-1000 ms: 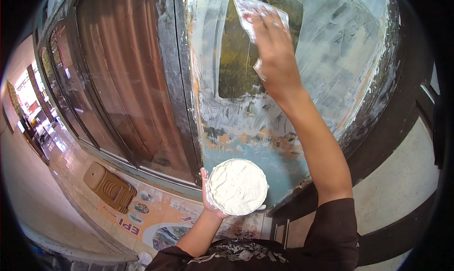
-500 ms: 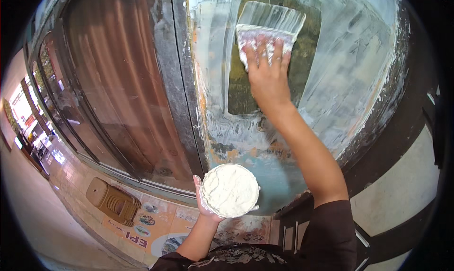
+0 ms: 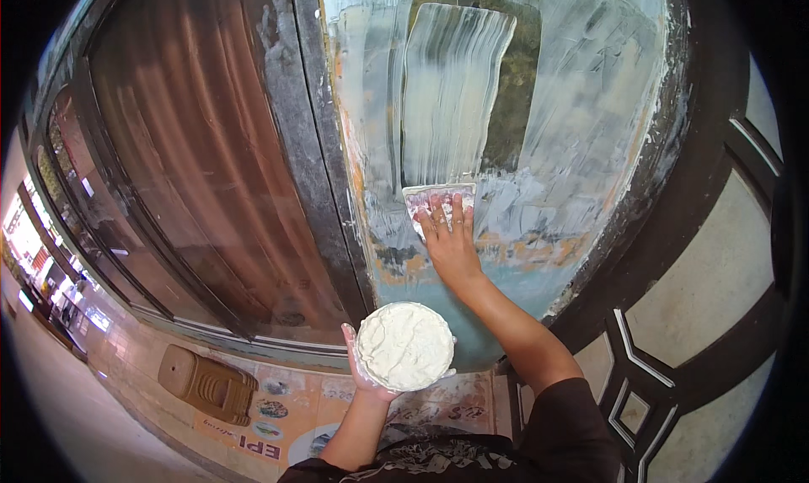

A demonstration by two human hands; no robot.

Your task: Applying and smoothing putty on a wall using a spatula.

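Note:
My right hand (image 3: 448, 239) presses a flat, putty-smeared scraper (image 3: 440, 198) against the wall (image 3: 539, 218), fingers spread over its face and the thumb hidden. Above the scraper's edge runs a wide, streaky band of pale putty (image 3: 447, 104), which covers much of a dark patch (image 3: 511, 121). Low in front of me, my left hand (image 3: 364, 369) cups a round container from below and the side. Thick off-white putty (image 3: 404, 346) fills this container up to its rim, its surface uneven. Putty also smears the fingers of both hands.
Left of the wall stands a dark frame (image 3: 324, 138) with a glass pane and brown curtain (image 3: 202, 138) behind it. A brown plastic stool (image 3: 206, 384) lies on the floor by a printed orange sheet (image 3: 320, 403). Dark panelled woodwork (image 3: 699, 314) borders the right side.
My right hand has drawn the scraper down the wall, and the pale putty band has grown longer over the dark patch. The left hand still holds the container at nearly the same spot.

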